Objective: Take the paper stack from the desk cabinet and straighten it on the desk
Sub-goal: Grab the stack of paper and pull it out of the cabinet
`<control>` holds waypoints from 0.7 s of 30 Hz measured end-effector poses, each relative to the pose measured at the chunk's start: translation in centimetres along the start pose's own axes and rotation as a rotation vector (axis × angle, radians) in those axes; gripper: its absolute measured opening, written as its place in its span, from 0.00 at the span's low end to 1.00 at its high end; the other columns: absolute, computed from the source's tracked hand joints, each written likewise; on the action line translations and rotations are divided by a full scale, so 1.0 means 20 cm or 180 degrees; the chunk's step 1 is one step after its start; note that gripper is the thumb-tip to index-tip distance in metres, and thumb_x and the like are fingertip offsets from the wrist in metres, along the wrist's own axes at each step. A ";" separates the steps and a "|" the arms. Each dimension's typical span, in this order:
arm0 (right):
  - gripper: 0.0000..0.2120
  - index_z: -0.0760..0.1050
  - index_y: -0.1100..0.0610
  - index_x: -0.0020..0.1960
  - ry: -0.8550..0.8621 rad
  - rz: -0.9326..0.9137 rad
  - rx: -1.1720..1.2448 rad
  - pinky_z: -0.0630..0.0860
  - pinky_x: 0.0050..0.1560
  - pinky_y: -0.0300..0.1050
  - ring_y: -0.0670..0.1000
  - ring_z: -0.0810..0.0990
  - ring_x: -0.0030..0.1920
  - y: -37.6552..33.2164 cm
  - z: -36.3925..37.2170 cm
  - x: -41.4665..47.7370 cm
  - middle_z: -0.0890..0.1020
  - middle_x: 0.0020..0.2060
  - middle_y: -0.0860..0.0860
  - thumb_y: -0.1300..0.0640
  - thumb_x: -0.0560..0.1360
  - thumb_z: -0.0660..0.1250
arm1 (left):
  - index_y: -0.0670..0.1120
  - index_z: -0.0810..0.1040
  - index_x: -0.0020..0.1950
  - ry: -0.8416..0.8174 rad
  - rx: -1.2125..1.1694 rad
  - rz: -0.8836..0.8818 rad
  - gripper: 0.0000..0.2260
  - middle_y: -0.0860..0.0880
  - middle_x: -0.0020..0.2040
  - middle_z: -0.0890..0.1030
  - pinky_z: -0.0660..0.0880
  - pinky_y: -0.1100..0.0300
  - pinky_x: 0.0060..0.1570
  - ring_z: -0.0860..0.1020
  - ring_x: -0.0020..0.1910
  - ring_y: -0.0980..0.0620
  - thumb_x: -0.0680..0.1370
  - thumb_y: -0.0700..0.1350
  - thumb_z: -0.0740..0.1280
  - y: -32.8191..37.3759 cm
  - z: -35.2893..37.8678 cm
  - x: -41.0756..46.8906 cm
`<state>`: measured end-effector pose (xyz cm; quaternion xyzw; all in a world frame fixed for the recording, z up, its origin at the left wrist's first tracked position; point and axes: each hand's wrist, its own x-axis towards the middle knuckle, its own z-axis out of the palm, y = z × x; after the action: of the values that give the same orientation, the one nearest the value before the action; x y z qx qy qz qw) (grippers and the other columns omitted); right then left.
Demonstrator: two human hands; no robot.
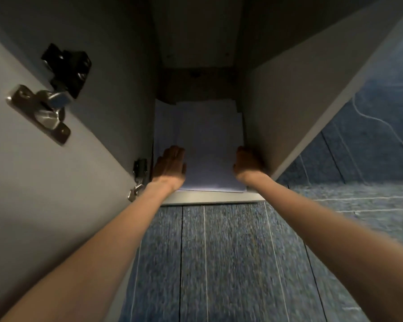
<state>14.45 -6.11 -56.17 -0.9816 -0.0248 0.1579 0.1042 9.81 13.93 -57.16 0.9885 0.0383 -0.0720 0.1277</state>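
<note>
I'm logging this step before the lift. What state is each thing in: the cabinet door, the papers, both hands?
Grey cabinet door with metal hinges: swung open to the left.
White paper stack: lying flat on the cabinet floor, sheets uneven and offset at the far end.
Left hand: open, resting flat on the stack's left edge.
Right hand: at the stack's right edge by the cabinet wall; grip unclear.
</note>
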 end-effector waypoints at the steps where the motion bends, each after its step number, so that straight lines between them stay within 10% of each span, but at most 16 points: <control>1: 0.21 0.66 0.65 0.67 -0.0026 0.0050 0.0038 0.72 0.61 0.53 0.63 0.72 0.66 0.01 0.02 0.01 0.73 0.65 0.63 0.61 0.76 0.63 | 0.47 0.61 0.75 -0.0083 -0.0033 -0.0007 0.23 0.44 0.76 0.61 0.63 0.50 0.70 0.62 0.74 0.43 0.79 0.46 0.57 0.00 0.03 0.00; 9: 0.22 0.71 0.64 0.66 -0.0150 0.0671 0.0293 0.74 0.49 0.45 0.59 0.76 0.63 -0.05 0.03 0.07 0.76 0.61 0.59 0.53 0.76 0.62 | 0.52 0.49 0.79 -0.0401 -0.0252 -0.0197 0.30 0.47 0.81 0.45 0.48 0.50 0.77 0.46 0.79 0.44 0.80 0.53 0.57 -0.02 0.21 -0.01; 15: 0.29 0.69 0.64 0.68 -0.0646 0.0797 0.0759 0.75 0.59 0.52 0.63 0.74 0.63 -0.07 0.10 0.16 0.74 0.64 0.60 0.51 0.70 0.62 | 0.41 0.65 0.73 0.0368 -0.1321 -0.1050 0.33 0.39 0.72 0.67 0.63 0.53 0.69 0.64 0.72 0.40 0.71 0.47 0.73 0.03 0.21 0.05; 21: 0.27 0.67 0.67 0.67 -0.0521 0.0583 0.0676 0.73 0.62 0.54 0.64 0.70 0.67 -0.05 0.06 0.11 0.70 0.67 0.65 0.55 0.72 0.64 | 0.38 0.81 0.48 0.0368 -0.2524 -0.1674 0.10 0.37 0.50 0.82 0.73 0.54 0.45 0.81 0.52 0.43 0.73 0.45 0.71 0.05 0.15 0.14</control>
<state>16.20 -4.81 -57.69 -0.9471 0.0732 0.2479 0.1901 12.17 12.28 -60.25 0.8227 0.3186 -0.0266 0.4700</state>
